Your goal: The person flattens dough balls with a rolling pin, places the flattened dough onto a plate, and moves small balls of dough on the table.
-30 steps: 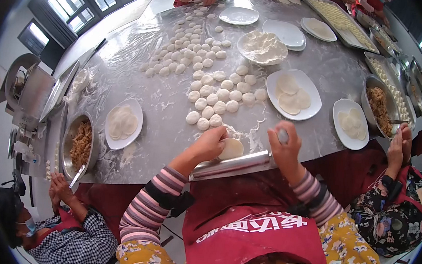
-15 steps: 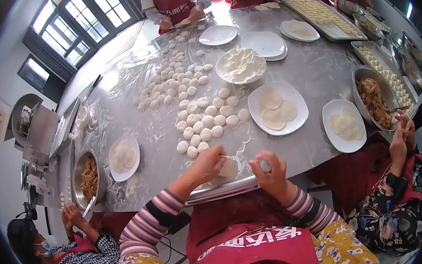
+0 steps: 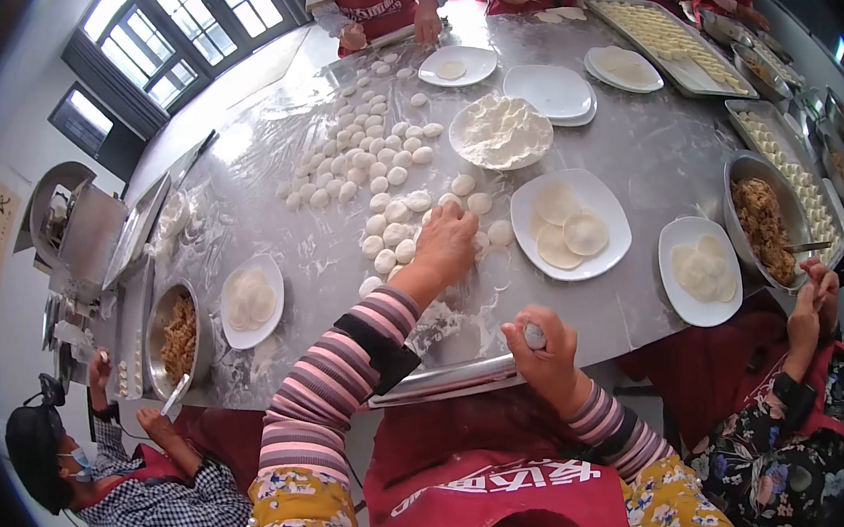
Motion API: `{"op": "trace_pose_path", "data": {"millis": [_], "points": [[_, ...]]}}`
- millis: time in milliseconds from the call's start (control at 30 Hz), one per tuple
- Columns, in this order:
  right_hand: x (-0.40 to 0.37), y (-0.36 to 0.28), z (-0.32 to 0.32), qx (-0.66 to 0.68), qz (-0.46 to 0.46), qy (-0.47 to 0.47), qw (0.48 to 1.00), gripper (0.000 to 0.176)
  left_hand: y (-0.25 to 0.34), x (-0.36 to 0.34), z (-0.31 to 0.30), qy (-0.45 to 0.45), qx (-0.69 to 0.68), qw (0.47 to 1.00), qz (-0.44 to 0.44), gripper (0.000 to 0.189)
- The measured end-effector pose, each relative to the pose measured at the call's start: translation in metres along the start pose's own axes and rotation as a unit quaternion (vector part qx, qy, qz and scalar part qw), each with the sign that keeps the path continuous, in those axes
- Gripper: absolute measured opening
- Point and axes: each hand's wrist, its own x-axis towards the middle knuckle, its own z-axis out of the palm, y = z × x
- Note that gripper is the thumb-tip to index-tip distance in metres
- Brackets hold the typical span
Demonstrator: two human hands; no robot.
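The left hand (image 3: pixel 453 234) reaches down, fingers bunched, at the near-right side of the cluster of round dough pieces (image 3: pixel 376 224); whether it pinches one cannot be told, as the back of the hand covers the fingertips. Taking that hand as the clock's centre, the dough spreads from 8 round to 12 o'clock. Between 4 and 5, the right hand (image 3: pixel 545 350) curls around what looks like a rolling pin (image 3: pixel 534 336), only its end showing, seemingly held ready while the other arm reaches. The flour patch (image 3: pixel 452 326) at 6 o'clock probably keeps dough from sticking to the tabletop (image 3: pixel 593 319).

A square plate (image 3: pixel 617 235) with thin dough wrappers (image 3: pixel 586 234) lies near, at 3 o'clock, likely for easy reach; the flour bowl (image 3: pixel 456 148) is at 1. Farther out at 8 are an oval plate (image 3: pixel 271 323) of wrappers and a filling bowl (image 3: pixel 157 336). The striped left sleeve (image 3: pixel 315 395) crosses the tabletop, hiding part of it; co-workers sit at 8 and 4.
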Motion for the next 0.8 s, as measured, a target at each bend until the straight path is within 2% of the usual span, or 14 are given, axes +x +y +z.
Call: {"op": "trace_pose_path", "data": {"millis": [33, 67, 133, 167, 233, 267, 333, 500, 533, 600, 633, 700, 733, 800], "points": [[-0.001, 0.000, -0.001, -0.003, 0.002, -0.005, 1.000, 0.024, -0.002, -0.003, 0.004, 0.052, 0.023, 0.996, 0.064, 0.022], [-0.001, 0.000, -0.001, -0.006, 0.002, -0.004, 1.000, 0.023, -0.002, -0.006, 0.008, 0.054, 0.017, 0.997, 0.060, 0.022], [-0.003, -0.002, -0.001, -0.008, 0.001, -0.006, 1.000, 0.023, 0.000, -0.014, 0.007, 0.020, 0.004, 0.989, 0.147, 0.023], [-0.004, -0.003, -0.002, -0.014, 0.003, -0.006, 1.000, 0.022, 0.001, -0.020, 0.006, 0.022, 0.002, 0.990, 0.143, 0.023], [-0.004, -0.004, -0.004, -0.019, 0.003, -0.011, 1.000, 0.022, 0.010, -0.041, -0.008, -0.007, -0.089, 0.996, 0.028, 0.023], [-0.002, -0.005, -0.005, -0.022, -0.002, -0.013, 1.000, 0.022, 0.008, -0.053, -0.011, -0.004, -0.090, 0.996, 0.024, 0.023], [0.006, -0.005, 0.000, -0.024, -0.011, -0.016, 1.000, 0.022, -0.002, -0.077, -0.019, -0.083, -0.297, 0.946, -0.096, 0.020], [0.047, 0.002, 0.025, -0.051, -0.096, 0.008, 0.994, 0.022, -0.021, -0.106, -0.013, -0.122, -0.323, 0.929, -0.130, 0.017], [0.049, 0.009, 0.031, -0.054, -0.096, 0.006, 0.994, 0.022, -0.021, -0.107, -0.013, -0.111, -0.276, 0.948, -0.115, 0.016], [0.049, 0.027, 0.039, -0.059, 0.002, -0.016, 0.998, 0.022, -0.018, -0.111, -0.013, -0.099, -0.234, 0.962, -0.096, 0.016], [0.045, 0.030, 0.035, -0.062, -0.001, -0.020, 0.998, 0.022, -0.017, -0.115, -0.016, -0.090, -0.236, 0.962, -0.107, 0.015], [0.032, 0.031, 0.027, -0.157, -0.129, 0.011, 0.979, 0.022, -0.020, -0.122, -0.018, -0.073, -0.236, 0.961, -0.121, 0.015], [0.024, 0.020, 0.025, -0.076, -0.035, 0.031, 0.996, 0.022, -0.022, -0.126, -0.017, -0.076, -0.274, 0.948, -0.140, 0.015], [0.032, 0.027, 0.033, -0.091, -0.046, 0.036, 0.994, 0.022, -0.024, -0.128, -0.008, -0.088, -0.327, 0.927, -0.159, 0.014]]}}
